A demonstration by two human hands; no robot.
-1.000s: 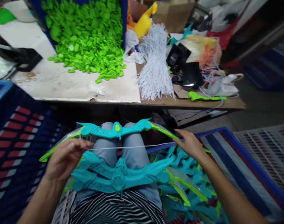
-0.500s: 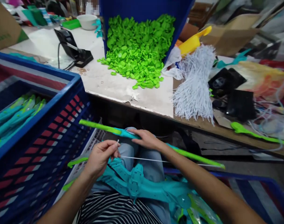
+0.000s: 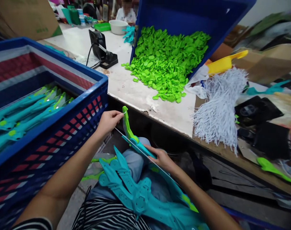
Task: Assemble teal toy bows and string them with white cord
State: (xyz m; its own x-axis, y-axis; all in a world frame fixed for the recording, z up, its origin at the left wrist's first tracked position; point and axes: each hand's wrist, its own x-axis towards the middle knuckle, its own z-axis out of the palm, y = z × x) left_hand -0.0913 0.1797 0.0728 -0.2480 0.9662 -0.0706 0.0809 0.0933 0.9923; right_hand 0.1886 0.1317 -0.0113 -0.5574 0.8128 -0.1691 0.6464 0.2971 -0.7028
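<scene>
1. Where our left hand reaches just left of centre, we pinch a white string with thumb and forefinger closed; a short white end shows beside the green tip of a teal-and-green bow; we cannot tell whether it is hooked on.
2. With our right hand, near the middle of the frame, we hold the bow's teal body, fingers and thumb curled about it; the tip rises up and left of this grip; the string slants down to the lower right.
3. On our lap, at lower centre, lie further teal bow parts, nearer us than the held bow.
4. At left we see a blue crate with finished-looking bows side by side; at upper right of centre, green pieces spill onto the table.
5. At upper left, a cardboard box bears small green lettering, too blurred for us to read.
</scene>
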